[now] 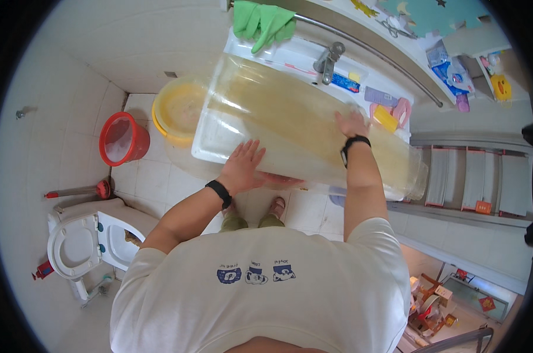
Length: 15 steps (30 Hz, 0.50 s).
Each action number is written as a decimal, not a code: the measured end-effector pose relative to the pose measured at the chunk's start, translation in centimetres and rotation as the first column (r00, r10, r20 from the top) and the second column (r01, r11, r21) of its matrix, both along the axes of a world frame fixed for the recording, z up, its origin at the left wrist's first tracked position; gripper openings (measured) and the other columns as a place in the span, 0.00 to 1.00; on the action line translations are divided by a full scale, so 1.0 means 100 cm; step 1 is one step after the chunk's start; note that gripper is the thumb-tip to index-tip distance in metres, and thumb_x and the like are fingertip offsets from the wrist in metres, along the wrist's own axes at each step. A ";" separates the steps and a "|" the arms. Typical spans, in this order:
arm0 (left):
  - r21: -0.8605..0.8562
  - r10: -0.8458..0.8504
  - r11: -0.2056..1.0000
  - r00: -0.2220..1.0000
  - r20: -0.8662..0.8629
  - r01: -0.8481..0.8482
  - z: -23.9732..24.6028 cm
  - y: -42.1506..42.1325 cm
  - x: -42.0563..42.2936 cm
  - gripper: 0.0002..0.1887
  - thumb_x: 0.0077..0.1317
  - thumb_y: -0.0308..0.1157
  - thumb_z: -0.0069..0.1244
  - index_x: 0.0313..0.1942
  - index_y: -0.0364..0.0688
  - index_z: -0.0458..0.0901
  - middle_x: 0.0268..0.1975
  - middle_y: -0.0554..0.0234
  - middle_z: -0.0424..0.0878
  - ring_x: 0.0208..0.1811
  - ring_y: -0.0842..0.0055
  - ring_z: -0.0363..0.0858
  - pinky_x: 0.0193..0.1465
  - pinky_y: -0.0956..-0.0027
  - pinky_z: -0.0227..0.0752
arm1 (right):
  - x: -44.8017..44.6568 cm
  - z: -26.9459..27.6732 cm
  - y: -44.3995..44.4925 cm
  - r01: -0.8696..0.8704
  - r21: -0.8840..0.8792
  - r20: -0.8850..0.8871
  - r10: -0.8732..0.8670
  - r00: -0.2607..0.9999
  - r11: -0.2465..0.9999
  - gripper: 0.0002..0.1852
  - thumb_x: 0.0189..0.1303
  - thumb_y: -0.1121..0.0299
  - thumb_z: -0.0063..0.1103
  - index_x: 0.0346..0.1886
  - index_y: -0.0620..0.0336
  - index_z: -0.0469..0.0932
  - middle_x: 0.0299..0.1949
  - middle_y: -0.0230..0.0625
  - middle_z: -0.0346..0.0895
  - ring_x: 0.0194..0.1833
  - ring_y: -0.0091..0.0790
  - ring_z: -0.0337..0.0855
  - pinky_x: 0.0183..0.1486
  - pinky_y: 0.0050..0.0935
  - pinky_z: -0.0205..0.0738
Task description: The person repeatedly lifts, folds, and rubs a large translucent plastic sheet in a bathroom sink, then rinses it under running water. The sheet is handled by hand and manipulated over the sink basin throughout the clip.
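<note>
A clear, yellowish plastic sheet [288, 119] drapes over a white washbasin [211, 143] and overhangs it at both ends. My left hand [244, 165] rests on the sheet near the basin's front edge, palm down, fingers slightly apart. Farther back and to the right, my right hand [353, 122] presses flat on the same sheet. Neither hand grips anything. Just beyond the right hand are a yellow block [385, 118], perhaps a sponge, and pink items [402, 111] on the basin rim. Through the sheet's front overhang a red thing [279, 178] shows, its kind unclear.
A metal faucet [330, 61] stands behind the sheet; green rubber gloves [264, 22] hang on a rail [372, 42]. A yellow basin [178, 108] and a red bucket [124, 139] holding sudsy water are at left. The toilet [74, 247] is lower left, a slatted rack [474, 176] right.
</note>
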<state>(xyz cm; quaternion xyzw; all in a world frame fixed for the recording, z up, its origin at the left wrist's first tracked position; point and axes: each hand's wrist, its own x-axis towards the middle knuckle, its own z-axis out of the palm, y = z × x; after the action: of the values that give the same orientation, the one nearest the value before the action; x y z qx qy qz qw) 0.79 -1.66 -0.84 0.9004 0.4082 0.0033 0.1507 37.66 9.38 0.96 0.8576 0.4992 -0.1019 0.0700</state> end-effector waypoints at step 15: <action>-0.075 0.007 0.997 1.000 0.002 -0.007 0.001 0.001 0.000 0.47 0.60 0.61 0.49 0.71 0.41 0.56 0.75 0.47 0.49 0.77 0.58 0.45 0.78 0.57 0.36 | -0.223 -0.004 0.102 -0.416 0.425 -0.046 0.478 0.877 0.804 0.49 0.52 0.27 0.48 0.62 0.64 0.71 0.62 0.49 0.72 0.65 0.47 0.69 0.68 0.45 0.57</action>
<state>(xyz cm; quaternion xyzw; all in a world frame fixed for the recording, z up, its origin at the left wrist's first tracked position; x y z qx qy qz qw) 0.80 -1.56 -0.74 0.8926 0.4110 -0.0104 0.1849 15.33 19.62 0.58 0.7010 0.7012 -0.0420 -0.1234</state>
